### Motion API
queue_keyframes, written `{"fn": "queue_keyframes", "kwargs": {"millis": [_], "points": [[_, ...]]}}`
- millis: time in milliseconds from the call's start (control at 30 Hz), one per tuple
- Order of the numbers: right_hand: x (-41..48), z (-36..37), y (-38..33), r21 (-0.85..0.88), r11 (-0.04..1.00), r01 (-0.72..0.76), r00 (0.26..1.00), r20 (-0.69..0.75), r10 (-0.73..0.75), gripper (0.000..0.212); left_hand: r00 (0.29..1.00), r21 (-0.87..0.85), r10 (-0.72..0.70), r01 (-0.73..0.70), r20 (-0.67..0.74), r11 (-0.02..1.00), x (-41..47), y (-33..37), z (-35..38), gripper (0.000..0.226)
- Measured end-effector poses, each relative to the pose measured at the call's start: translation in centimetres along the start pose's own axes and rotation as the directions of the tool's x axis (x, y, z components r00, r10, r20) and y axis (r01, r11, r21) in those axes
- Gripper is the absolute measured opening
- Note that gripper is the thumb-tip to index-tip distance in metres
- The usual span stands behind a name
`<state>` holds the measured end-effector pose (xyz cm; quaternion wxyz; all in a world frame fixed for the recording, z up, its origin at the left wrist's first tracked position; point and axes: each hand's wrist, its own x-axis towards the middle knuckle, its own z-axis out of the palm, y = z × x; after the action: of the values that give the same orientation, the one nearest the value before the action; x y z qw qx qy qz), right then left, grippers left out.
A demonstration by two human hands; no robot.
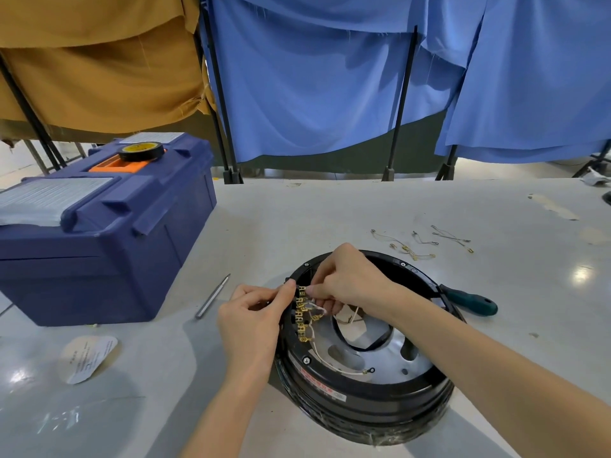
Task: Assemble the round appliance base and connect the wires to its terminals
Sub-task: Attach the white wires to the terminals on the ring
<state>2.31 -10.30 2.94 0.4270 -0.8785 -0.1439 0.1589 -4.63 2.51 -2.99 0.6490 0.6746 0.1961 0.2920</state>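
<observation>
Near-centre on the grey table [330, 209], the round black appliance base [363, 403] has its brass terminal row [301, 317] running near-to-far along the left inner rim, w/ right hand [347, 282] pinching a thin white wire [311, 289] at the row's far end & left hand [251, 322] curled, gripping the rim just left of it.
</observation>
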Motion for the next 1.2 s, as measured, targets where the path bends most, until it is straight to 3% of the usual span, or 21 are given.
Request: {"fn": "queue_keyframes", "kwargs": {"millis": [100, 167, 267, 400, 533, 833, 1200], "points": [[-1.3, -0.5, 0.2, -0.225, 0.965, 0.134, 0.949, -0.251, -0.191, 0.007, 0.999, -0.012, -0.019, 0.019, 0.031, 1.0, -0.1, 0.2, -0.4, 0.014], [-2.2, -0.8, 0.2, -0.234, 0.956, 0.175, 0.921, -0.304, -0.243, 0.011, 0.999, 0.0, -0.006, 0.006, 0.036, 1.0, -0.2, 0.4, -0.6, 0.014], [-3.2, -0.9, 0.3, -0.077, 0.994, 0.082, 0.988, -0.124, -0.092, 0.028, 0.999, 0.05, 0.032, -0.033, 0.022, 0.998, -0.6, 0.5, -0.8, 0.016], [-3.5, 0.6, 0.5, 0.169, 0.98, -0.106, 0.994, -0.015, 0.11, 0.04, 0.998, 0.092, 0.054, -0.052, -0.026, 0.994, -1.1, 0.3, -1.0, 0.017], [-3.4, 2.0, 0.1, 0.447, 0.859, -0.25, 0.956, -0.025, 0.291, 0.023, 0.995, 0.089, 0.07, -0.064, -0.066, 0.994, -1.4, 0.2, -0.9, 0.017], [-2.9, 3.0, -0.1, 0.649, 0.683, -0.335, 0.9, 0.005, 0.437, 0.017, 0.987, 0.096, 0.114, -0.104, -0.113, 0.99, -1.3, -0.2, -0.5, 0.024], [-3.3, 4.4, -0.5, 0.705, 0.639, -0.307, 0.847, -0.103, 0.521, 0.011, 0.982, 0.131, 0.158, -0.144, -0.104, 0.981, -1.3, -0.2, -0.4, 0.028]]}}
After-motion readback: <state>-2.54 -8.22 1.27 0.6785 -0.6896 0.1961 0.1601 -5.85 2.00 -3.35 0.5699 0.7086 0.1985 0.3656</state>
